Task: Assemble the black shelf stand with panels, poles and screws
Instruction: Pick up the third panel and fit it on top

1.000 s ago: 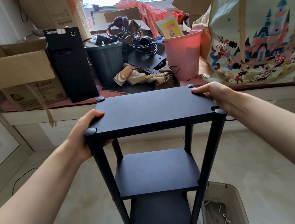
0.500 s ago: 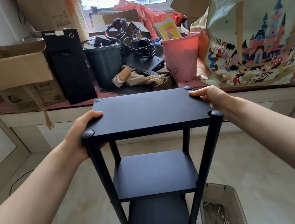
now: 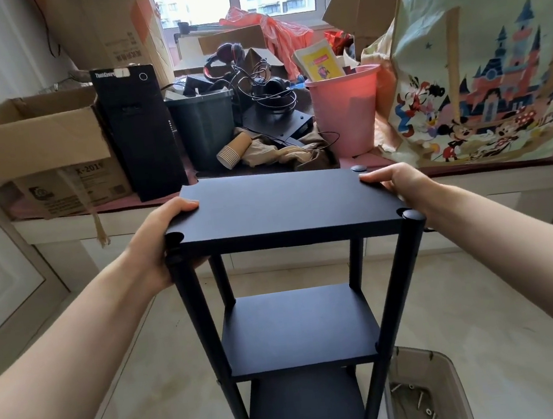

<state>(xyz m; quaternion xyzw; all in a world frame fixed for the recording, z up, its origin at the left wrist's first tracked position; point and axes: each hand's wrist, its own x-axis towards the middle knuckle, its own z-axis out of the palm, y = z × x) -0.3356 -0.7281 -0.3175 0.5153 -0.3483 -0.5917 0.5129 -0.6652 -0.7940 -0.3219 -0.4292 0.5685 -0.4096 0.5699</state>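
Head view, looking down the length of both forearms: the black shelf stand [image 3: 297, 310] stands upright on the pale floor [image 3: 486, 306], right in front of the window ledge. Three panels are stacked between four poles. The top panel [image 3: 281, 205] is the one being handled. The left hand [image 3: 164, 236] grips its left edge, thumb lying flat on top, fingers curled underneath beside the near-left pole [image 3: 207, 337]. The right hand [image 3: 399, 183] holds the right edge, thumb on top near the far corner, the other fingers hidden below the panel. At the near-left corner the panel's notch sits just above the pole top; at the near-right corner the round cap of the near-right pole [image 3: 394, 316] shows just beside the notch. The middle panel [image 3: 299, 327] and bottom panel [image 3: 306, 409] sit level below. Down at the right, next to the stand's foot, a translucent plastic bin [image 3: 452, 375] holds loose screws [image 3: 423, 402]. Behind, the ledge carries a cardboard box [image 3: 36, 140], a black computer tower [image 3: 140, 131], a pink bucket [image 3: 343, 112] and a cartoon-printed bag [image 3: 480, 75].
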